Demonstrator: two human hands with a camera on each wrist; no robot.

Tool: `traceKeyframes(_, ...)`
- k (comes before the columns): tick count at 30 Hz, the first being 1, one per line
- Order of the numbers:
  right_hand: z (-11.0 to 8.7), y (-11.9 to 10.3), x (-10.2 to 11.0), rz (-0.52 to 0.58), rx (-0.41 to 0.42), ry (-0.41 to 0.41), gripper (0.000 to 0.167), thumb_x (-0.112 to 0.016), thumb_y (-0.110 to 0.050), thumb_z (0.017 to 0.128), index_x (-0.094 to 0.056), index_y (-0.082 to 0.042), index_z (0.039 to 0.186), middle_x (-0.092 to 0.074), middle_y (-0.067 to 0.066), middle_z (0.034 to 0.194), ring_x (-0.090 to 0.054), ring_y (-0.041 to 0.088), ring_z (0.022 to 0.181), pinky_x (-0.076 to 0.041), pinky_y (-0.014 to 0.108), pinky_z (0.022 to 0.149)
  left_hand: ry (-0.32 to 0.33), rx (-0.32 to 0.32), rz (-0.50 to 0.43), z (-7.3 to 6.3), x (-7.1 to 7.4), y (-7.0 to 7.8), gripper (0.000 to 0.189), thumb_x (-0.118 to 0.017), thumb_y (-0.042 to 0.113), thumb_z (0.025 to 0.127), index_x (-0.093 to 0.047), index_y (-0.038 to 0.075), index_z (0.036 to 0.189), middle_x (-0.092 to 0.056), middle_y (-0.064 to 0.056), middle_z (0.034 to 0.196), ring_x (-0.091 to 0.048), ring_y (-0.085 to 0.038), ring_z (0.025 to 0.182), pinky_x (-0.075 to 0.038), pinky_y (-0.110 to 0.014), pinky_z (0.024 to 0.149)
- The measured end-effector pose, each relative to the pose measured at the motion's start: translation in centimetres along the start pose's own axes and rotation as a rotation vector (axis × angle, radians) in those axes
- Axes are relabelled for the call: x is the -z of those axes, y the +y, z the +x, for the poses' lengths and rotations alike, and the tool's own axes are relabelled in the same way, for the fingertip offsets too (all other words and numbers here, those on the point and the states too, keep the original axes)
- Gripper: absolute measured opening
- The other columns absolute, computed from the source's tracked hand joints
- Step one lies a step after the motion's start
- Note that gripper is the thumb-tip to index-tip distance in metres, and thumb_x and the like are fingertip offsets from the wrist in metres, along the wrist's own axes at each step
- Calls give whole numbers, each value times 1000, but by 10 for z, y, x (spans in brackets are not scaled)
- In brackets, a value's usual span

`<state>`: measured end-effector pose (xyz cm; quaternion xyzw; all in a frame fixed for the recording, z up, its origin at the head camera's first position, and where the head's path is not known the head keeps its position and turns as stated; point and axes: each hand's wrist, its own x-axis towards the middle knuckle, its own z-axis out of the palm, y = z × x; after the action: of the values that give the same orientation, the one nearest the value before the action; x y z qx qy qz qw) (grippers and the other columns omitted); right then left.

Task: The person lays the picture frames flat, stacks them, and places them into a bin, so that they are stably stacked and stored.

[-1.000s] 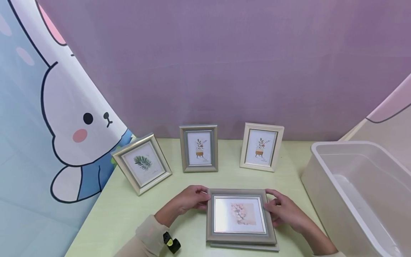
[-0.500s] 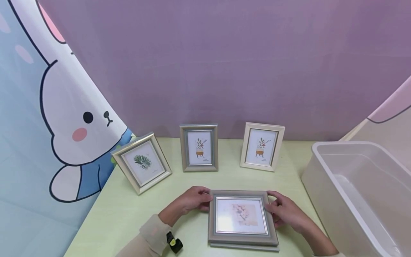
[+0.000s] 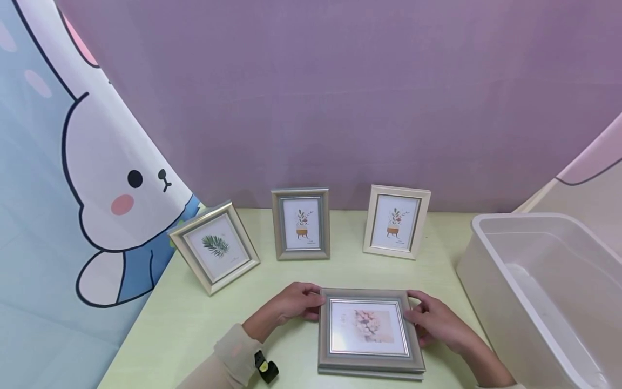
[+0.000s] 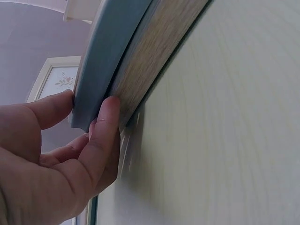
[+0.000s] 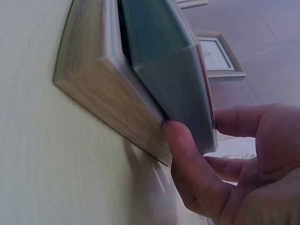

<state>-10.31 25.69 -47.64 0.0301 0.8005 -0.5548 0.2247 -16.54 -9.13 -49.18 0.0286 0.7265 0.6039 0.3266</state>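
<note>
1. Pinches the left edge of a top frame (image 3: pixel 371 329), near its far corner, with the left hand (image 3: pixel 293 303), with thumb and fingers drawn together on it.
2. Pinches the right edge, also toward the far corner, with the right hand (image 3: pixel 437 324), likewise with thumb and fingers clamped on the frame.
3. Lies face up, as a top frame, over a lower frame (image 5: pixel 103 93) with wood-toned sides, down on the pale table (image 3: pixel 155 346).
4. Sits a little farther right and nearer the person than a second ago, now covering the lower frame more squarely, with a thinner strip of it left exposed at the near edge.
5. Shows a dark gap between the two in the right wrist view; hard to tell from there whether touching anywhere.
6. Brings both hands slightly right since then, along with the top frame.
7. Leaves unmoved, standing behind: an angled leaf frame (image 3: pixel 216 246) at left, a grey plant frame (image 3: pixel 301 224) in the middle, a white plant frame (image 3: pixel 397 222) farther right.
8. Keeps the pale tub (image 3: pixel 495 292) in the same place, beyond the right hand.
</note>
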Motion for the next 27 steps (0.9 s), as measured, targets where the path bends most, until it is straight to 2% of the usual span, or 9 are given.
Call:
traceKeyframes(14, 0, 2, 2, -20, -5, -10, 64, -63, -11, 98, -33, 3, 153, -57, 12, 89, -60, 23, 73, -60, 40, 54, -2, 6, 4, 2, -1, -2, 43, -66, 13, 99, -57, -7, 136, -67, -14, 106, -69, -17, 88, -63, -35, 81)
traceKeyframes(19, 1, 0, 3, -36, -14, -11, 63, -63, -12, 98, -34, 3, 152, -59, 13, 91, -62, 24, 74, -61, 41, 57, -13, 0, 41, 3, 0, -1, 39, -66, 14, 99, -59, -6, 132, -66, -13, 103, -67, -17, 87, -63, -34, 80)
traceKeyframes(27, 7, -11, 9, -129, 15, 52, 66, -67, -16, 96, -36, 7, 150, -61, 13, 90, -64, 25, 68, -57, 37, 58, 54, -20, 131, 3, 7, 2, 48, -71, 21, 95, -57, -3, 133, -66, -10, 102, -64, -18, 84, -61, -33, 72)
